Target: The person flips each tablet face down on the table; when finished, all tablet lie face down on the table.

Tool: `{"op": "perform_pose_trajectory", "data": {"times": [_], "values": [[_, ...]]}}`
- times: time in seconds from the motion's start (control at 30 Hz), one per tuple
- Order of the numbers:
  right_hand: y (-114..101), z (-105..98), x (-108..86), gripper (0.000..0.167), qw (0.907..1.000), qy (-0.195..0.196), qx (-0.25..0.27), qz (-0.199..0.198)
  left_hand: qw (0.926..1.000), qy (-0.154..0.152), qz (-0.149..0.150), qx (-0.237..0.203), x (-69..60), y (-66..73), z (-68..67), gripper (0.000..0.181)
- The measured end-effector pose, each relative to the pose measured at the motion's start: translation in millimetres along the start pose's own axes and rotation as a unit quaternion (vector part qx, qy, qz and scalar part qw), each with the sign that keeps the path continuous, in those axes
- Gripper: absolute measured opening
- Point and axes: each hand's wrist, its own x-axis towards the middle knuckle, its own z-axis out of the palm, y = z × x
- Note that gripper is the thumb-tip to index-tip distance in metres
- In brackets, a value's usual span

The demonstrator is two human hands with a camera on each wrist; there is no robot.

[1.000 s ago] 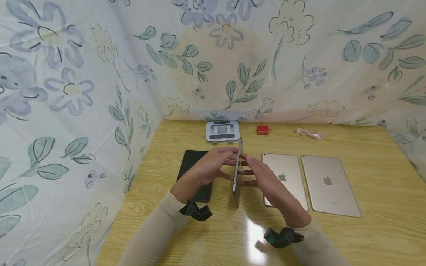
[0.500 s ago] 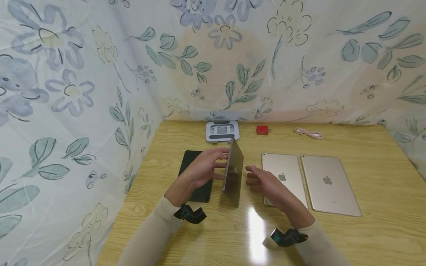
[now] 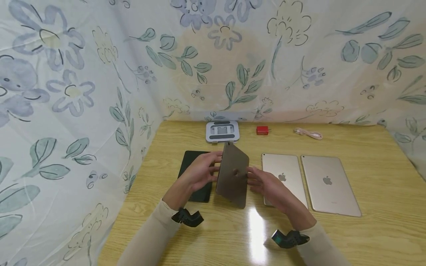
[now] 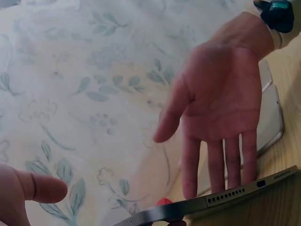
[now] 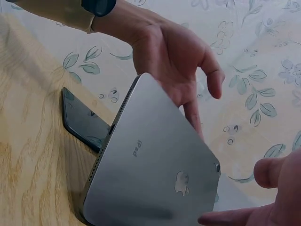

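A grey iPad stands tilted on its edge in the middle of the wooden table, its back with the apple logo turned partly toward the head camera. My left hand is at its left side, fingers extended against it. From the right, my right hand touches the iPad's edge with its fingertips. The left wrist view shows the right hand with straight fingers meeting the iPad. In the right wrist view, the iPad hides most of the left hand's fingers, and its thumb is raised off it.
A black tablet lies under the left hand. Two gold iPads lie face down at the right. Along the back are a grey folding stand, a red charger plug and a pink cable. Floral cloth hangs behind.
The iPad has turned from edge-on so its back faces the head camera more. Both hands have moved apart; the right hand came off the iPad and now touches it again.
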Motion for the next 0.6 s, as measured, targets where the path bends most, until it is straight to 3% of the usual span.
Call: {"op": "perform_pose_trajectory", "data": {"times": [0.23,0.5,0.6], "values": [[0,3,-0.6,0.076,1.0,0.008,0.005,0.0,0.9996,0.02,0.002,-0.022,0.0,-8.4,-3.5,0.051],[1,10,5.0,0.072,0.9974,0.038,0.061,0.004,0.9951,0.077,-0.018,-0.059,5.1,-20.5,-3.7,0.051],[1,11,6.0,0.072,0.9969,0.047,0.062,0.009,0.9945,0.086,-0.023,-0.054,6.4,-22.8,-4.1,0.056]]}}
